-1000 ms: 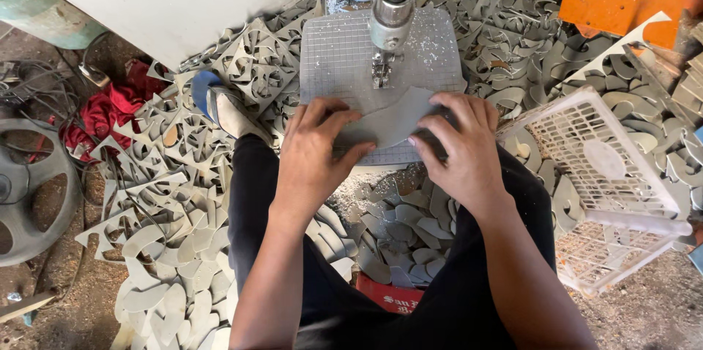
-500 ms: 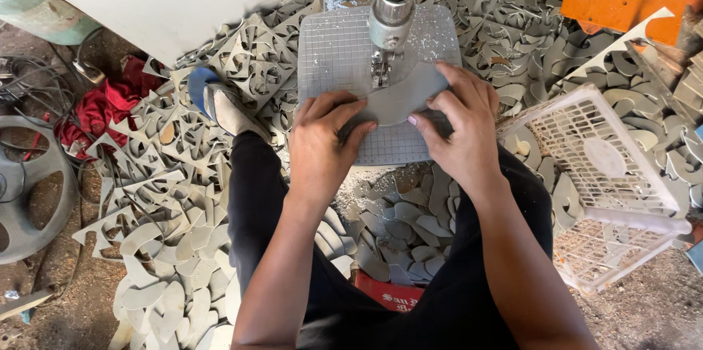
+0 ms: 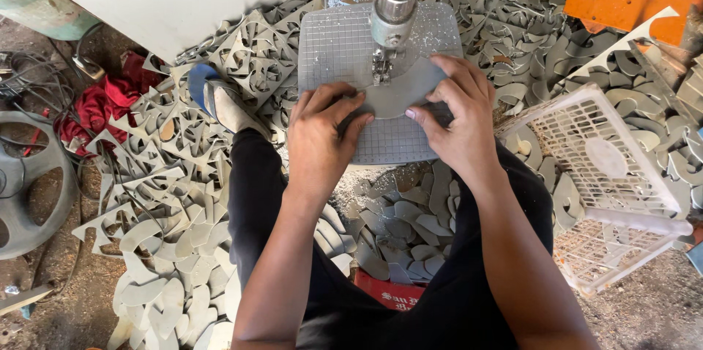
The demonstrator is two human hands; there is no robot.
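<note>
While both hands, left [image 3: 320, 141] and right [image 3: 455, 124], press flat-fingered on the grey sheet [image 3: 395, 97] at the saw table [image 3: 329, 46] (near edge), it looks thin, light, stiff; best held by its edges.

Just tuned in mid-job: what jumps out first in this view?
Both hands, left and right, press a flat grey sheet on the gridded saw table, right under the saw head at top centre. Grey offcuts carpet the floor all around, and a white plastic crate lies tipped at the right.
</note>
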